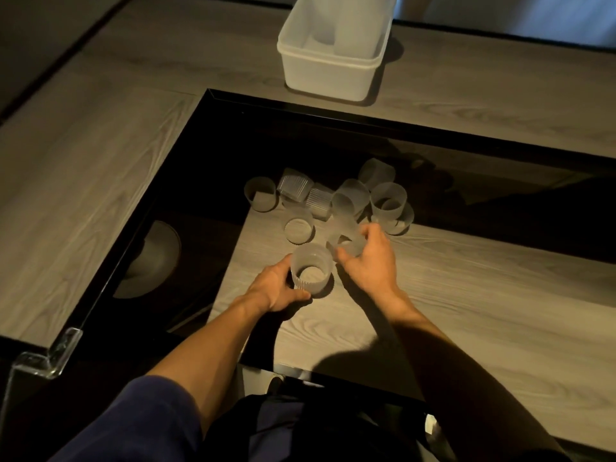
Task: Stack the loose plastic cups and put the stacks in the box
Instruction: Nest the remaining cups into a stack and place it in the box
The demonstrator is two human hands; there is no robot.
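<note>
Several frosted plastic cups (388, 198) lie and stand in a loose cluster on the dark glass table top (483, 201). My left hand (278, 288) grips an upright cup (311, 271) from its left side, open mouth up. My right hand (370, 261) holds a tilted cup (346, 241) just right of it, fingers curled round its rim. The white plastic box (330, 70) stands at the far side on the wooden frame, with a tall frosted stack (346, 25) inside it.
A wide wooden frame (83, 195) surrounds the glass panel. A clear corner guard (50, 358) sits on the near left corner. A pale round shape (156, 258) shows through the glass at the left. My lap is at the bottom.
</note>
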